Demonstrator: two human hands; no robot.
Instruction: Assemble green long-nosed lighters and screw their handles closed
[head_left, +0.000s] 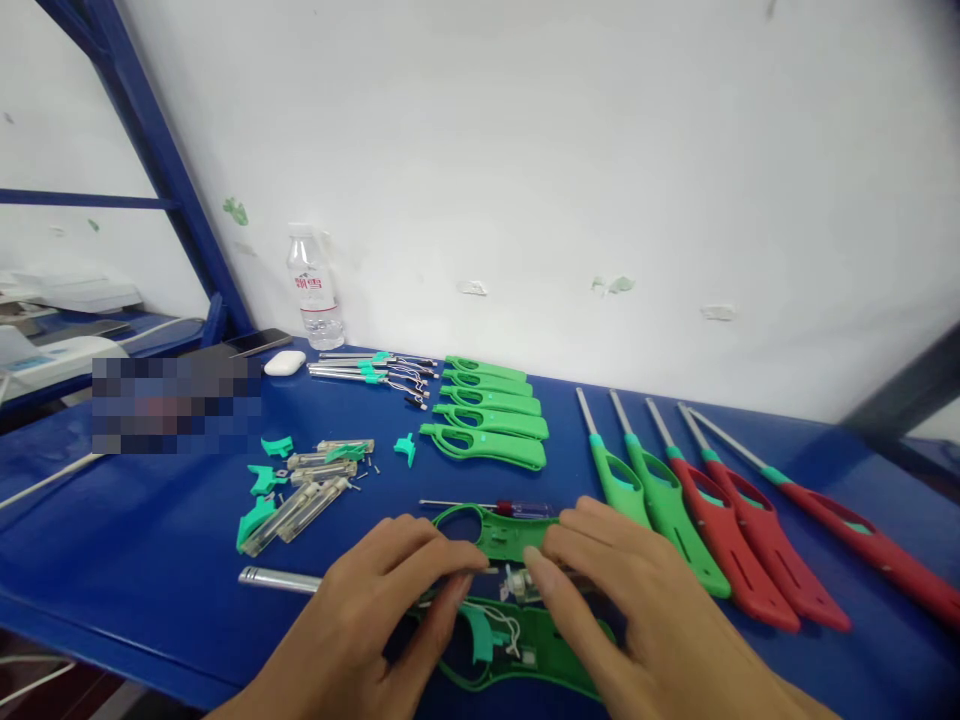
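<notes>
My left hand (397,590) is closed in a pinch on a thin piece I cannot make out, just left of the tank. In my right hand (630,590) is a clear lighter fuel tank (521,585), its valve end pointing left. Beneath both hands lies an open green lighter shell half (547,640) with a teal trigger (480,635) and white wires (510,625) in it. Another green shell half (502,540) rests just beyond. A metal lighter tube (277,579) sticks out to the left from behind my left hand.
Loose fuel tanks (307,510) and teal triggers (262,480) lie at left. Behind are metal tubes with wires (367,368) and stacked green shells (487,445). A screwdriver (525,509) lies near my hands; assembled lighters (735,540) are at right, a water bottle (315,290) by the wall.
</notes>
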